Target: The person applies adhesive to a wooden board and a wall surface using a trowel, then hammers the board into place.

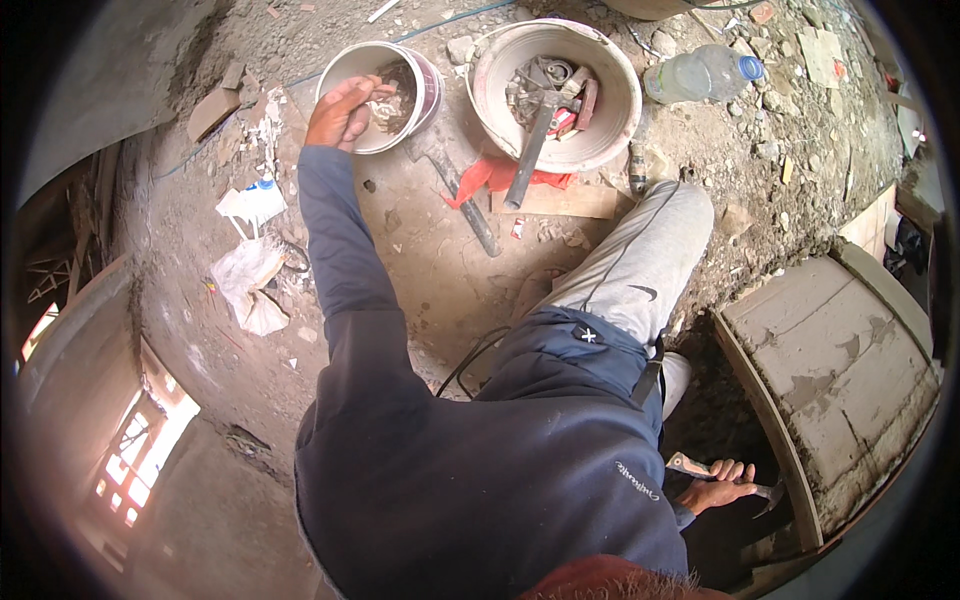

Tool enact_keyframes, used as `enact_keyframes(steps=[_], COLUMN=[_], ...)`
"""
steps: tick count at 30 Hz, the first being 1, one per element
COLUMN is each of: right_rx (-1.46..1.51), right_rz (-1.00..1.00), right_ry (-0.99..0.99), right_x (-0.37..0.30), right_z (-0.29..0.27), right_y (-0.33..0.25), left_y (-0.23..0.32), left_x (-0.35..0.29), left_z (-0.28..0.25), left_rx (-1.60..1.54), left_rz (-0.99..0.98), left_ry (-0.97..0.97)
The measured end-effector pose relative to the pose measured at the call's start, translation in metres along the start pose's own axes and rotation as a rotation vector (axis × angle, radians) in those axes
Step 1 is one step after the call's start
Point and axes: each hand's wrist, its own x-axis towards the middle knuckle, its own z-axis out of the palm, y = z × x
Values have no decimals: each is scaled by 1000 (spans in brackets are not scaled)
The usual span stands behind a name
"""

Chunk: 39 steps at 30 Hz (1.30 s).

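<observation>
At the upper left, my left hand (345, 110) reaches over the rim of a small white bucket (432, 95). Its fingers are drawn together above some loose, dark material (398, 100) inside; whatever they may pinch is too small to make out. Down at the lower right, my right hand (718, 488) wraps round a claw hammer (690, 464), gripping it close to its dark metal head. The hammer head lies near a wooden board (770, 430) along the edge of a grey mortar-covered slab (825, 350).
A larger bucket (485, 90) holds tools, among them a long dark handle (533, 150). Nearby lie another hammer-like tool (470, 215), red cloth (500, 175), a wood plank (570, 201) and a plastic bottle (700, 75). A crumpled white bag (248, 280) rests on the rubble-strewn ground.
</observation>
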Motion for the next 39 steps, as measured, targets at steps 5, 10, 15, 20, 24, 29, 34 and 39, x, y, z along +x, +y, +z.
enact_keyframes(steps=[5, 10, 15, 20, 24, 29, 34, 39], right_rx=[49, 28, 16, 4, -1, 2, -13, 35], right_rz=[3, 0, 3, -1, -5, -18, 101, 5], right_ry=[-37, -16, 1, 2, 1, -11, 237, 49], right_x=[4, 0, -3, -2, -3, -3, -17, 2], right_z=[-8, -1, 2, 7, 7, 7, 22, 17], right_y=[3, 1, 0, -2, -2, 0, -5, -14], left_y=[6, 6, 10, 2, -7, -10, -19, -46], left_x=[-5, -6, -8, -1, 3, 6, 38, 61], left_z=[5, 1, 14, 3, 1, -3, -18, -66], left_rx=[50, 78, 99, 138, 182, 265, 826, 1457], left_rz=[2, 2, 58, 64, 82, 78, 280, 1219], left_ry=[-6, -42, 22, 144, 201, 251, 270, 43])
